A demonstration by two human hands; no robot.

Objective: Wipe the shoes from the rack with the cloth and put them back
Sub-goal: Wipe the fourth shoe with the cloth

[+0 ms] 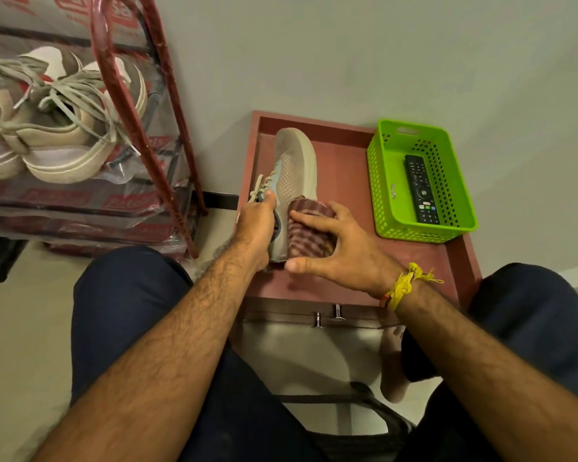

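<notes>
A grey mesh sneaker (294, 161) lies on its side on the small reddish-brown table (347, 168), toe pointing away from me. My left hand (256, 225) grips it at the collar near the laces. My right hand (334, 245) presses a maroon striped cloth (309, 228) against the heel side of the shoe, fingers spread over the cloth. A shoe rack (141, 105) with red tubes wrapped in plastic stands to the left. It holds a pair of beige sneakers (57, 128) with loose laces on its upper shelf.
A bright green perforated basket (384, 181) sits on the table's right side with a black remote control (421, 188) inside. The grey wall is just behind the table. My knees in dark trousers flank the table's front, and a bare foot (392, 365) rests on the floor below.
</notes>
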